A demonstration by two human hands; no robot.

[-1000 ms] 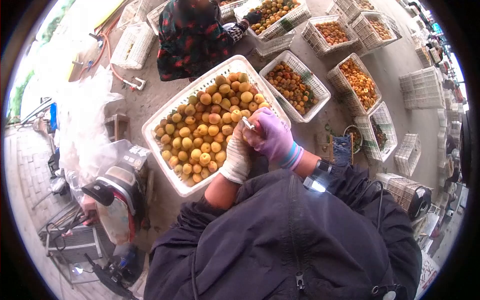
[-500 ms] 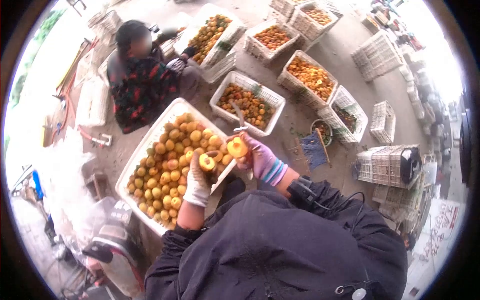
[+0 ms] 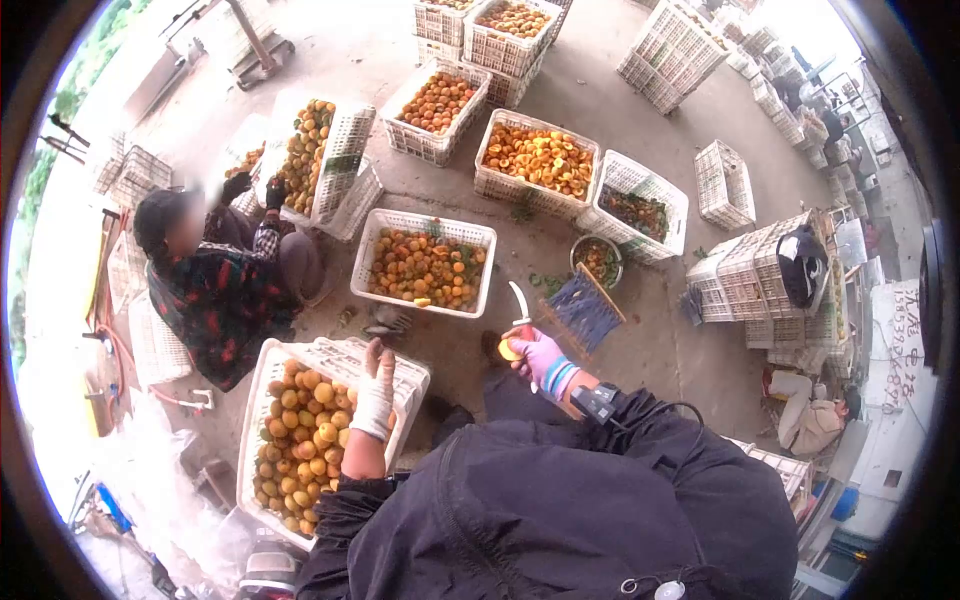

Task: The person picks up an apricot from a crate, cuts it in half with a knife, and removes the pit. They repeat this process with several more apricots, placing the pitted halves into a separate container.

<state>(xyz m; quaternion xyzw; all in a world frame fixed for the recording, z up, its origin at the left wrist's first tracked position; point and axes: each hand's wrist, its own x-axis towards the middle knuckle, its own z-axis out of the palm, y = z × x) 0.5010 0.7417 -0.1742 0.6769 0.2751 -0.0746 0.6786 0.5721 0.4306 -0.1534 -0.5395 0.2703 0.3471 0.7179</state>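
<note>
My left hand (image 3: 375,392), in a whitish glove, is over the right side of a white crate (image 3: 408,378) of whole yellow-orange apricots (image 3: 300,440). Its fingers stretch out, holding nothing visible. To the right, my right hand (image 3: 547,364), in a purple glove with striped cuff, grips a knife (image 3: 520,301) with a curved blade pointing up and away. The same hand pinches an apricot piece (image 3: 511,349) with a yellow cut face. Ahead stands another white crate (image 3: 425,218) of darker apricots, a bright cut piece (image 3: 421,302) at its near edge.
A co-worker (image 3: 215,280) sits at the left, gloved hands at a tilted crate of fruit. Crates of halved apricots (image 3: 540,155) and leafy scraps (image 3: 635,215) stand ahead right. Nearer are a round bucket (image 3: 598,262) and a low stool with blue webbing (image 3: 580,315).
The left hand has let go of its apricot half and opened. The right hand still holds the knife and an apricot piece. My view has tilted up and turned right.
</note>
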